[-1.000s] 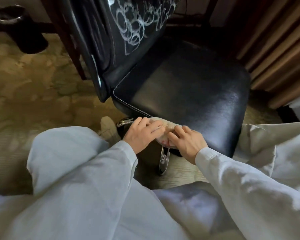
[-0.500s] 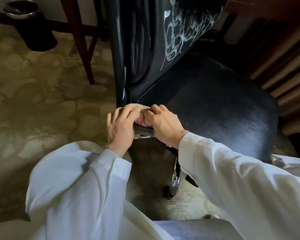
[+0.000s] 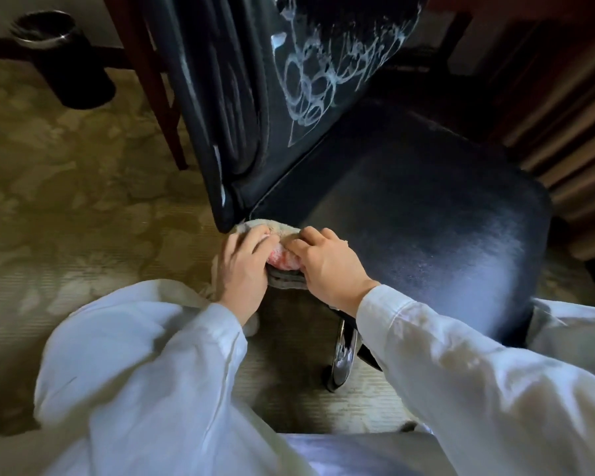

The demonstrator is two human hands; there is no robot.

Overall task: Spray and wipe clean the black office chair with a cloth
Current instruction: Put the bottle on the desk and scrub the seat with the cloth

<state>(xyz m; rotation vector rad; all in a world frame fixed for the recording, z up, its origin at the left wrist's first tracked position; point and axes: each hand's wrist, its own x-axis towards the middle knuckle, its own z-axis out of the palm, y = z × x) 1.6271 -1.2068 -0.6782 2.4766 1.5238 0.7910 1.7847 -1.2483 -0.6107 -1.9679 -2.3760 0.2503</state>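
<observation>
Cloth (image 3: 279, 233) is bunched on the 8 o'clock corner of the black office chair (image 3: 426, 218) seat, just under the bottom edge of the backrest (image 3: 275, 159). I've got both hands on it: left hand (image 3: 243, 273) at its 8 o'clock, fingers curled over the top; right hand (image 3: 327, 266) at its 4 o'clock, fingertips dug in, gripping. White spray streaks (image 3: 310, 84) on the backrest, 1 o'clock from the cloth. Waste bin (image 3: 62, 56) at 10 o'clock.
</observation>
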